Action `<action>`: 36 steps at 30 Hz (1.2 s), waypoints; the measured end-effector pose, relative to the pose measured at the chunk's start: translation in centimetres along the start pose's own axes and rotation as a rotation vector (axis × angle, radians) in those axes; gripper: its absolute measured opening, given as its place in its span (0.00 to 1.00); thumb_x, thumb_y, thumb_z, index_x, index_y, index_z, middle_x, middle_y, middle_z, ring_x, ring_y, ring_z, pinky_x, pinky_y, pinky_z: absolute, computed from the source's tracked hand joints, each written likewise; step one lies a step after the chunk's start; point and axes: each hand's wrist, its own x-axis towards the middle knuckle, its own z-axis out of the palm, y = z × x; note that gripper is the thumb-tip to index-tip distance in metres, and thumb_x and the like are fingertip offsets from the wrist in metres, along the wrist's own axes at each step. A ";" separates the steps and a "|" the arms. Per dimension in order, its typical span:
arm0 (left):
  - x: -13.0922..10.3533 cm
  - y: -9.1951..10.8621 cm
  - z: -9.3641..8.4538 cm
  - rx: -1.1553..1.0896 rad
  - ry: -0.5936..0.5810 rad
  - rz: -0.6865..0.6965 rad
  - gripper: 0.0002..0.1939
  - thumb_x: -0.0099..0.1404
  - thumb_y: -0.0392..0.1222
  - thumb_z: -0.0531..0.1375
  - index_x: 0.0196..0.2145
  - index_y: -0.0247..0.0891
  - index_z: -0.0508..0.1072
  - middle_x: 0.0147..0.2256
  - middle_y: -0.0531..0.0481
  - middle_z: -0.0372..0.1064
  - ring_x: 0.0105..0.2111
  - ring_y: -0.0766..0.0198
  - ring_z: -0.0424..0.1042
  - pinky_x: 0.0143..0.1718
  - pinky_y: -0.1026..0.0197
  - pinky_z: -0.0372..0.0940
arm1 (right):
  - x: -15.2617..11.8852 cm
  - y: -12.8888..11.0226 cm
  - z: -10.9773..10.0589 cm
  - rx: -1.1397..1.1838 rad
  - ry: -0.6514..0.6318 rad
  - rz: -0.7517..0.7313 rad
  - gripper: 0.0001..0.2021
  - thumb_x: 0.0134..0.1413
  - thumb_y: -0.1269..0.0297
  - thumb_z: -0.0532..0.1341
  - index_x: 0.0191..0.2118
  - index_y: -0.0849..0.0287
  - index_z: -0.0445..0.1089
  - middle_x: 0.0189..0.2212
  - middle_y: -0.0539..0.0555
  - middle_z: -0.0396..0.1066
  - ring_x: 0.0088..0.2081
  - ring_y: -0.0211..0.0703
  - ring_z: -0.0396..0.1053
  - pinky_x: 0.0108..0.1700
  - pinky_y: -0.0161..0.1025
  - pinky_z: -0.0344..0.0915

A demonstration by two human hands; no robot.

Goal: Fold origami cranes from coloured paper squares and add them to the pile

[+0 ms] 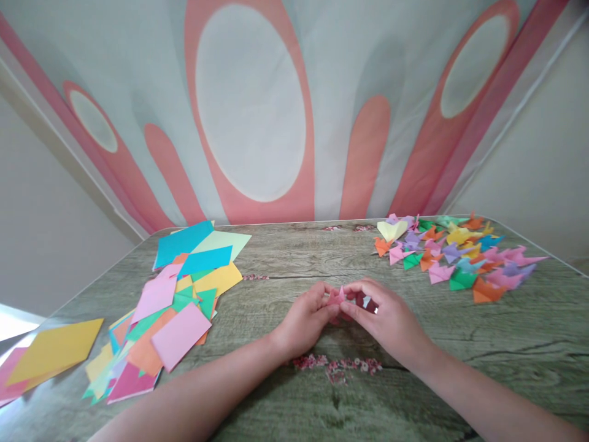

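Observation:
Between my two hands, just above the middle of the table, is a small pink folded-paper figure [335,298] with a pointed tip sticking up. My left hand [307,316] pinches its left side between thumb and fingers. From the other side, my right hand [384,313] grips it with thumb and forefinger, its other fingers curled behind. Fingers cover much of the figure, so its full shape is hidden.
Loose coloured paper sheets [181,337] lie in an overlapping pile at the left. More sheets [57,350] sit at the far left edge. Several finished folded-paper birds [440,274] crowd the back right of the wood-patterned table [285,252]. A printed cloth [331,123] hangs behind.

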 end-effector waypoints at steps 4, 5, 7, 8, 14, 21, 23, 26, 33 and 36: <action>0.0 -0.2 -0.4 0.127 -0.007 -0.013 0.12 0.64 0.49 0.60 0.33 0.37 0.68 0.30 0.51 0.72 0.30 0.66 0.70 0.33 0.66 0.64 | 0.1 0.1 -0.2 0.021 -0.038 0.008 0.08 0.59 0.60 0.59 0.31 0.55 0.72 0.31 0.51 0.74 0.35 0.43 0.71 0.39 0.38 0.66; 0.0 0.0 -0.4 0.211 0.022 -0.002 0.12 0.64 0.48 0.60 0.30 0.36 0.69 0.28 0.52 0.71 0.29 0.67 0.69 0.32 0.66 0.62 | 0.1 0.1 -0.2 0.011 -0.031 -0.005 0.08 0.59 0.60 0.59 0.31 0.55 0.71 0.31 0.51 0.74 0.35 0.44 0.71 0.40 0.39 0.65; 0.0 0.6 -0.5 0.395 0.089 0.042 0.13 0.63 0.46 0.60 0.25 0.36 0.71 0.25 0.54 0.70 0.27 0.68 0.67 0.31 0.67 0.60 | 0.0 0.1 -0.1 -0.010 -0.026 -0.038 0.07 0.59 0.61 0.59 0.32 0.55 0.71 0.31 0.51 0.74 0.36 0.44 0.71 0.40 0.39 0.65; -0.1 0.9 -0.4 0.474 0.120 0.069 0.14 0.63 0.45 0.61 0.24 0.36 0.71 0.25 0.54 0.70 0.27 0.68 0.67 0.32 0.67 0.59 | -0.1 0.0 -0.1 -0.013 -0.031 -0.049 0.07 0.60 0.61 0.59 0.32 0.55 0.71 0.32 0.51 0.74 0.35 0.43 0.71 0.39 0.38 0.65; -0.1 1.7 -0.5 0.591 0.131 0.139 0.14 0.63 0.43 0.61 0.21 0.36 0.73 0.25 0.54 0.71 0.28 0.67 0.68 0.33 0.67 0.59 | 0.1 -0.4 -0.4 0.023 -0.015 -0.002 0.09 0.60 0.58 0.58 0.32 0.55 0.72 0.32 0.52 0.74 0.34 0.42 0.70 0.36 0.37 0.64; 0.2 0.8 -0.9 0.445 0.134 0.050 0.11 0.60 0.47 0.63 0.27 0.37 0.78 0.26 0.52 0.73 0.28 0.66 0.69 0.31 0.66 0.61 | 0.3 -0.2 -0.7 0.024 -0.066 0.002 0.09 0.58 0.58 0.59 0.32 0.55 0.73 0.32 0.51 0.75 0.35 0.42 0.70 0.35 0.37 0.64; 0.3 0.8 -0.9 0.452 0.142 0.094 0.10 0.58 0.46 0.64 0.26 0.37 0.79 0.27 0.51 0.73 0.29 0.65 0.70 0.33 0.66 0.62 | 0.4 -0.1 -0.7 0.020 -0.076 -0.004 0.08 0.58 0.59 0.59 0.31 0.55 0.72 0.31 0.50 0.74 0.34 0.41 0.70 0.35 0.36 0.64; 0.3 0.9 -1.0 0.431 0.144 0.115 0.08 0.58 0.45 0.65 0.26 0.38 0.79 0.28 0.51 0.73 0.31 0.64 0.71 0.34 0.65 0.63 | 0.4 -0.2 -0.7 0.022 -0.083 0.010 0.07 0.57 0.61 0.59 0.31 0.55 0.72 0.30 0.49 0.74 0.33 0.40 0.69 0.35 0.36 0.63; 0.4 1.0 -1.0 0.338 0.152 0.069 0.08 0.57 0.43 0.65 0.25 0.38 0.79 0.27 0.52 0.73 0.30 0.65 0.70 0.34 0.65 0.63 | 0.3 -0.7 -0.8 0.095 -0.079 0.090 0.08 0.57 0.60 0.59 0.32 0.56 0.72 0.30 0.49 0.73 0.33 0.40 0.69 0.35 0.36 0.63; 0.4 1.2 -1.0 0.316 0.157 0.055 0.09 0.57 0.44 0.65 0.24 0.38 0.79 0.26 0.52 0.72 0.30 0.65 0.70 0.35 0.64 0.62 | 0.2 -0.6 -0.7 0.122 -0.076 0.097 0.08 0.58 0.60 0.59 0.33 0.56 0.72 0.31 0.49 0.73 0.33 0.39 0.69 0.36 0.36 0.63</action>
